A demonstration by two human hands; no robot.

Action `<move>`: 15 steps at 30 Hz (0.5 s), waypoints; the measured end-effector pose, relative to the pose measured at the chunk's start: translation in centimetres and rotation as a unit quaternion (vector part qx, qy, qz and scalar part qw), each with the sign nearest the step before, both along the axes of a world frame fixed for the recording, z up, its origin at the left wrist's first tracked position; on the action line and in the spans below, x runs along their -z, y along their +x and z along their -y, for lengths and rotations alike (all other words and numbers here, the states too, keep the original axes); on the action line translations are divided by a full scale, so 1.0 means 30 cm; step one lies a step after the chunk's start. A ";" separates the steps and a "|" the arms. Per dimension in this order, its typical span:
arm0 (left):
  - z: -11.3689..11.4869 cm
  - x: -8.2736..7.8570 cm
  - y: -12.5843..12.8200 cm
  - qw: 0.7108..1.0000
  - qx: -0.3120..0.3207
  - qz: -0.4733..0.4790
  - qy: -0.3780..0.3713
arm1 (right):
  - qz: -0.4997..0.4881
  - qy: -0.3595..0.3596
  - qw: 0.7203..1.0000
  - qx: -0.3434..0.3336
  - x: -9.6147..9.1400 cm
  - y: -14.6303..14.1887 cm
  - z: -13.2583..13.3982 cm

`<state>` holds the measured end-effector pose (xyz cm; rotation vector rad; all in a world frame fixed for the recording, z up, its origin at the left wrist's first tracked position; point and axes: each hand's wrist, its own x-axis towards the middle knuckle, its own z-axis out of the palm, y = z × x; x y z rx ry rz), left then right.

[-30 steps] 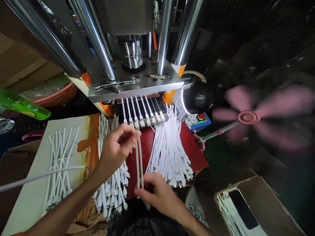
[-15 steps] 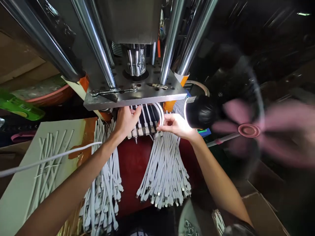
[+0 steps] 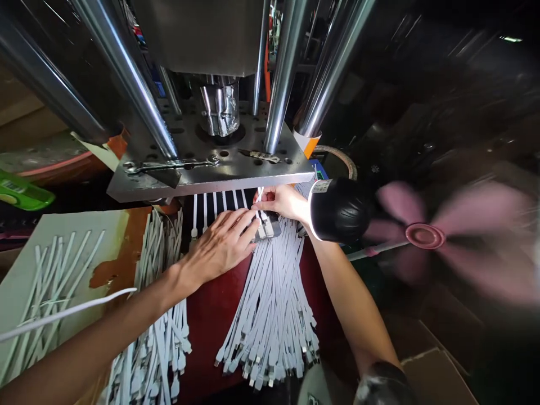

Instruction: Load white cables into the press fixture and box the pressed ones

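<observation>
Several white cables point(image 3: 205, 211) lie side by side in a dark metal mould point(image 3: 274, 228) at the front of the press. My left hand point(image 3: 223, 242) rests palm down over the front of the row, its fingers stretched out and lying flat near the cable ends. It hides part of the mould. At the row's right end my right hand point(image 3: 282, 201) pinches a white cable point(image 3: 260, 194) between thumb and fingers. A large fan of white cables with plugs point(image 3: 270, 315) spreads out below the mould, towards me.
Over the hands hangs the press's thick steel plate point(image 3: 211, 183), with a wrench point(image 3: 172, 164) on top. A lit black lamp point(image 3: 340, 209) stands close to my right wrist. Further right a pink fan point(image 3: 426, 235) spins. More cables point(image 3: 149, 332) lie at the left, beside a white board point(image 3: 80, 222).
My left hand has moved down from under the plate onto the row's front. My right hand has shifted slightly left and up; the looped cable is now lower at the mould. The view has shifted.
</observation>
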<state>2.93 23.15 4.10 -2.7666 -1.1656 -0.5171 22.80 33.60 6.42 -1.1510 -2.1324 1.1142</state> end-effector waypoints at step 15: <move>0.053 -0.001 0.111 0.996 -0.089 -0.002 0.006 | -0.063 0.036 0.997 0.037 0.035 0.043 0.055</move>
